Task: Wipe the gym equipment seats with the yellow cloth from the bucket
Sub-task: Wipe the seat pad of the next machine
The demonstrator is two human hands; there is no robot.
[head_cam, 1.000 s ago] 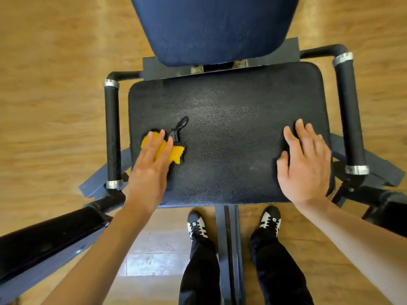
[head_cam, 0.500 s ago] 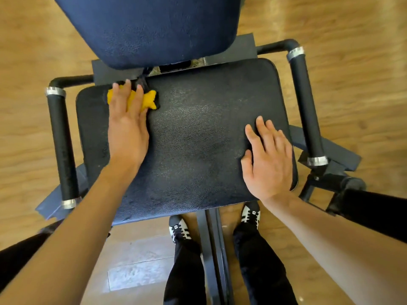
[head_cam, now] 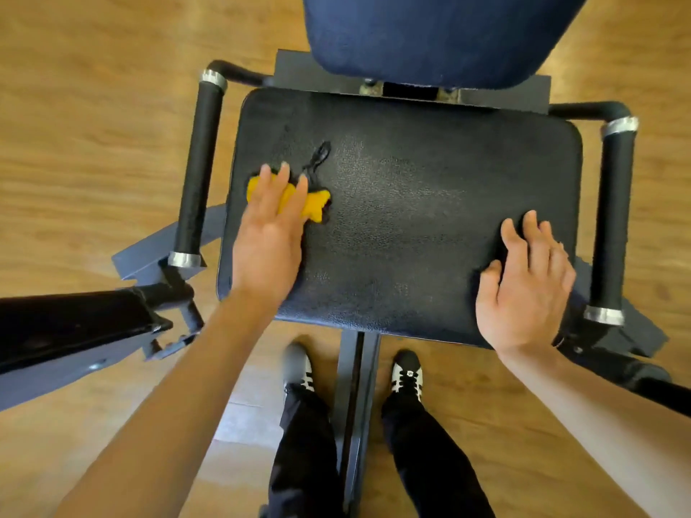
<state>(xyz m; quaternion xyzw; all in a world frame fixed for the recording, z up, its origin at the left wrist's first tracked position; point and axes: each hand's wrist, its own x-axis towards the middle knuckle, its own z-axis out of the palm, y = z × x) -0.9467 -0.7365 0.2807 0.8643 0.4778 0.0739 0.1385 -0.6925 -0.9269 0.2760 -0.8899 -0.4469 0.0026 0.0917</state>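
Note:
A black padded seat (head_cam: 411,218) of a gym machine fills the middle of the view. My left hand (head_cam: 269,233) presses flat on a small yellow cloth (head_cam: 316,205) at the seat's left side, fingers straight. A thin black loop (head_cam: 318,155) trails from the cloth toward the back of the seat. Flat on the seat's right front corner rests my right hand (head_cam: 523,286), holding nothing. No bucket is in view.
A dark blue backrest (head_cam: 437,35) rises behind the seat. Black padded handles with silver collars stand at the left (head_cam: 198,166) and right (head_cam: 613,222). A dark frame arm (head_cam: 74,330) juts in at lower left. My feet (head_cam: 299,368) stand on the wooden floor (head_cam: 93,106).
My left hand has slid the cloth from the seat's back left corner toward me, to the middle of the left side. My right hand has stayed on the right front corner.

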